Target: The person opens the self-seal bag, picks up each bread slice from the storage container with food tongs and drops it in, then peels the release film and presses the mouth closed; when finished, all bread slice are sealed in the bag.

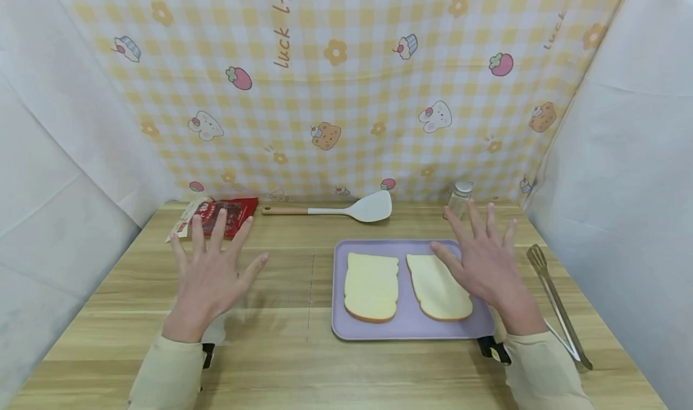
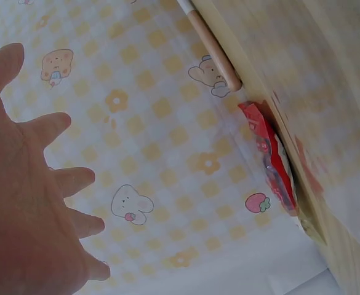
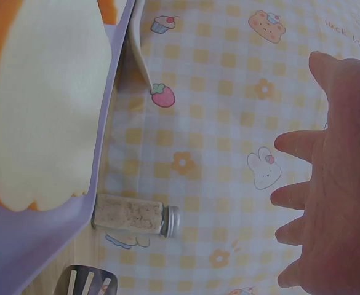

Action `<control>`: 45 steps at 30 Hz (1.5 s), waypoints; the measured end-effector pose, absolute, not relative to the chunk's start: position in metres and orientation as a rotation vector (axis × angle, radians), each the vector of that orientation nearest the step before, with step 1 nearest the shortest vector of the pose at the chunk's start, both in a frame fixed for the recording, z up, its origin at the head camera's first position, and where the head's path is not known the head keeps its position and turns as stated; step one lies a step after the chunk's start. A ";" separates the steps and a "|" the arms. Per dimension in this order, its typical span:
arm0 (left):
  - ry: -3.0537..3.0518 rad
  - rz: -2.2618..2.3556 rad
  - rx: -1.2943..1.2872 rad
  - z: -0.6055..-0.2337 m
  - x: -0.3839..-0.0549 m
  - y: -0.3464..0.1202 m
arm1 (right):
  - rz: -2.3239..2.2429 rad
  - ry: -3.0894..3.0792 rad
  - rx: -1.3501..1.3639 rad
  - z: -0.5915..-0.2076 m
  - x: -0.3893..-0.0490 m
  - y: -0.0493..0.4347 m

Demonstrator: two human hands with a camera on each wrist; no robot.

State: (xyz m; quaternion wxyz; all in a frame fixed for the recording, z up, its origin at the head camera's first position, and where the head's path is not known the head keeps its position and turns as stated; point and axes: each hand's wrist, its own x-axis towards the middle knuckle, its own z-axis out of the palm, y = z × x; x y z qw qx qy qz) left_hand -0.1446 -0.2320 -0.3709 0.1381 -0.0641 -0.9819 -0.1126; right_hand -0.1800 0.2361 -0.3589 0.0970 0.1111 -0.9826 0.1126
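Observation:
Fingers spread and holding nothing, my left hand (image 1: pixel 211 284) is raised over the left side of the table, nearest a red and white food packet (image 1: pixel 230 214). My right hand (image 1: pixel 489 266), also spread and holding nothing, hovers above the right end of a purple tray (image 1: pixel 403 330). Two slices of bread lie side by side on that tray: the left slice (image 1: pixel 371 287) shows whole, while the right slice (image 1: pixel 440 290) is partly covered by my right thumb in the head view. Beyond the right fingertips stands a small glass jar (image 3: pixel 130 214) with a metal lid and pale, grainy contents.
At the back lies a white spatula (image 1: pixel 370 207) with a wooden handle. Metal tongs (image 1: pixel 557 305) rest along the table's right edge. A yellow checked cloth (image 1: pixel 335 91) hangs behind the wooden table (image 1: pixel 271 362), and white sheets stand at both sides.

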 end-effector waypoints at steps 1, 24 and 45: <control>-2.842 -0.330 -0.184 -0.371 -0.144 -0.233 | 0.336 -2.910 0.332 -0.359 -0.180 0.235; -3.228 -0.529 -0.434 -0.389 -0.159 -0.258 | 0.508 -2.871 1.019 -0.363 -0.189 0.079; -3.386 -0.537 -0.338 -0.405 -0.166 -0.264 | 0.011 -3.217 1.063 -0.401 -0.209 -0.011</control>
